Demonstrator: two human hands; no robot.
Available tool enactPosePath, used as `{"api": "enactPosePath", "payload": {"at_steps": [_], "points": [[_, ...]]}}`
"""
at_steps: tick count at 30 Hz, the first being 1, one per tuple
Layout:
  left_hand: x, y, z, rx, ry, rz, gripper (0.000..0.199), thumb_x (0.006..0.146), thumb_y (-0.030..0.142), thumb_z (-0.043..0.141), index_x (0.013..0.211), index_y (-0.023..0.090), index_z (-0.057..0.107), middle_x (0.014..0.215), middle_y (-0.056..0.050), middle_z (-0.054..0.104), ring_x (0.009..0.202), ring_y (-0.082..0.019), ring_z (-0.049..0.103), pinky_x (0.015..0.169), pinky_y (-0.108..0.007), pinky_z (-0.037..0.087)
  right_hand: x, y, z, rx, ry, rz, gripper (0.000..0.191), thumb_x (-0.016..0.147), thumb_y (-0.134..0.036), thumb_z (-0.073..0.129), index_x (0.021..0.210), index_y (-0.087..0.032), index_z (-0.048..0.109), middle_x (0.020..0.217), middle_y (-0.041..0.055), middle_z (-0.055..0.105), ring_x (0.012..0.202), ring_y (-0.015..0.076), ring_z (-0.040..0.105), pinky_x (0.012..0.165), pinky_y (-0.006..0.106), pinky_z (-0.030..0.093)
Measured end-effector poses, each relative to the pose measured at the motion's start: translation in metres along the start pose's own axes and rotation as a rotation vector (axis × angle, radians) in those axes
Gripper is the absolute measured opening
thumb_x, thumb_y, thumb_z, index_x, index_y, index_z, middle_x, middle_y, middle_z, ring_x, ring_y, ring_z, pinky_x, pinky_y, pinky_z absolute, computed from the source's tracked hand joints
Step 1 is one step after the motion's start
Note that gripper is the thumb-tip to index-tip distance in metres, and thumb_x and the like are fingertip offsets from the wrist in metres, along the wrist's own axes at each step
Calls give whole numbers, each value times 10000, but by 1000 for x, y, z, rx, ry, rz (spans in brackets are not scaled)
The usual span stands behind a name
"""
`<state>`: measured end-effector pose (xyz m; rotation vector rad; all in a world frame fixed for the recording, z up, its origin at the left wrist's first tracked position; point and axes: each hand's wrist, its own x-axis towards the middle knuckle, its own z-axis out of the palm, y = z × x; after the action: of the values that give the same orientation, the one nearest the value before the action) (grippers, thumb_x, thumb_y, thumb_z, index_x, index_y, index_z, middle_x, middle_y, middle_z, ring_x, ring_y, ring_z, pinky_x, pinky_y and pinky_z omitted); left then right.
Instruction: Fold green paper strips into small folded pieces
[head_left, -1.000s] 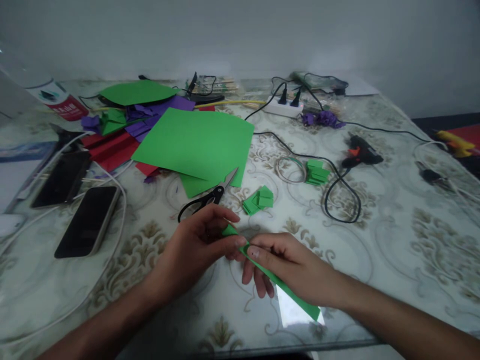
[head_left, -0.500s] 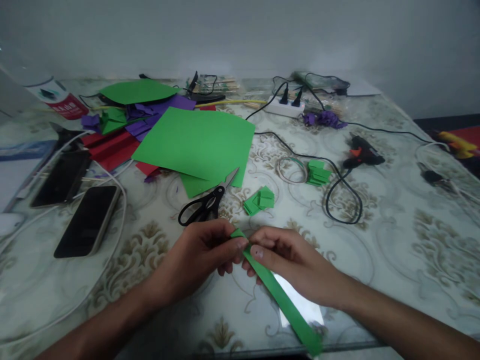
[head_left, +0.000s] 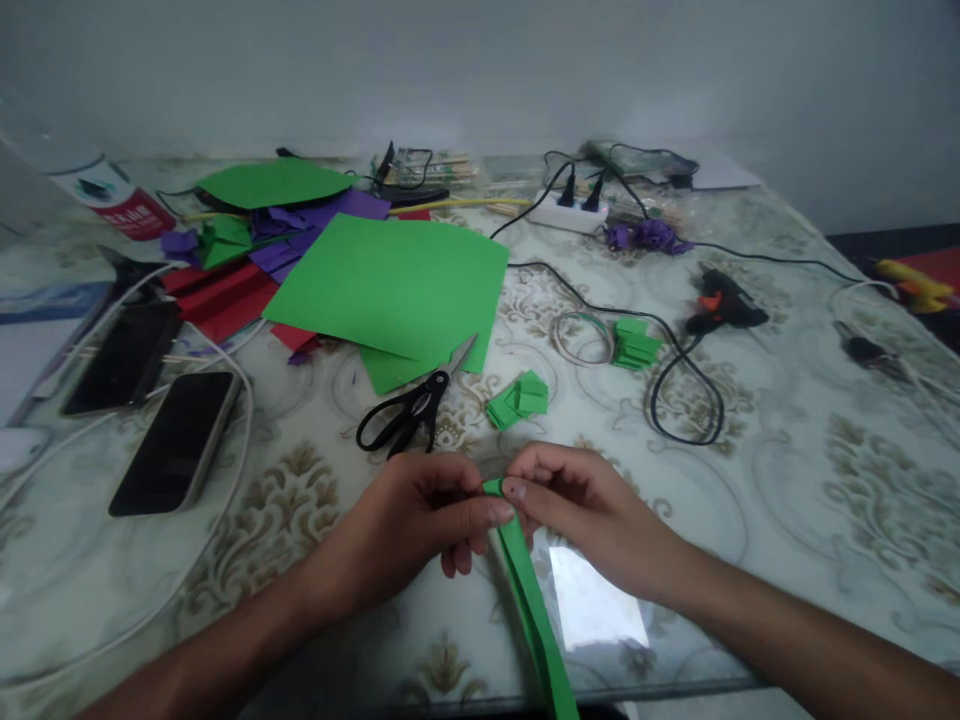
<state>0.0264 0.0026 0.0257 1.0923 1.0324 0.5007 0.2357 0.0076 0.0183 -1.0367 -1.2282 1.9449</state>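
Observation:
Between my two hands is a long green paper strip (head_left: 534, 610), its upper end pinched and its tail hanging down past the table's front edge. My left hand (head_left: 424, 520) grips it from the left with thumb and fingers closed. From the right, my right hand (head_left: 581, 505) pinches the same upper end, thumb on top. The fingers partly hide the strip's end there. Just beyond my hands lie black-handled scissors (head_left: 421, 402), blades partly apart, and a small pile of folded green paper pieces (head_left: 519, 399).
Green paper sheets (head_left: 397, 285) overlap red and purple paper at the back left. Two phones (head_left: 176, 440) and a white cable lie left. A glue gun (head_left: 726, 302), a tape ring (head_left: 583, 339), more green pieces (head_left: 636, 344) and a power strip (head_left: 570, 211) are at right and back.
The strip has swung from slanting rightward to hanging more steeply, its tail further left. My right hand has moved up to the strip's end; my left hand has shifted slightly right.

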Motion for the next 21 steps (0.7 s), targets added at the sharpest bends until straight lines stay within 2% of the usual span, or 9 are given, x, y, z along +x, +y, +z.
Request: {"api": "enactPosePath", "payload": {"at_steps": [5, 9, 16, 18, 21], "points": [[0, 3, 0, 32, 10, 76, 270, 959, 370, 677, 790, 160, 685, 663, 4, 663, 590, -118, 612, 589, -226, 496, 0, -4, 2, 4, 60, -33, 315, 911, -447, 775, 794, -178, 660, 653, -44, 595, 613, 112, 554, 611, 237, 481], [-2, 6, 2, 95, 19, 102, 286, 986, 368, 630, 791, 163, 667, 664, 4, 642, 626, -132, 613, 618, -239, 498, -1, -5, 2, -18, 69, -38, 308, 898, -444, 789, 812, -176, 665, 654, -44, 586, 616, 114, 539, 595, 236, 452], [-5, -2, 4, 370, 71, 242, 328, 1043, 350, 557, 792, 168, 664, 690, 9, 646, 652, -131, 597, 613, -237, 464, -1, -4, 2, -28, 69, -30, 287, 900, -408, 794, 810, -169, 663, 654, -47, 581, 602, 99, 502, 563, 225, 384], [-5, -4, 5, 443, 104, 309, 286, 1035, 319, 583, 806, 175, 677, 698, 20, 651, 654, -123, 593, 604, -224, 458, -1, -3, 1, -44, 70, -25, 291, 908, -407, 784, 806, -165, 659, 646, -49, 566, 600, 98, 487, 556, 226, 358], [-3, -7, 6, 478, 179, 410, 92, 978, 235, 684, 894, 199, 697, 779, 39, 712, 704, -112, 657, 625, -189, 497, -1, -4, 1, -84, 81, -18, 322, 911, -437, 773, 808, -158, 652, 650, -50, 530, 602, 99, 442, 545, 233, 314]]}}
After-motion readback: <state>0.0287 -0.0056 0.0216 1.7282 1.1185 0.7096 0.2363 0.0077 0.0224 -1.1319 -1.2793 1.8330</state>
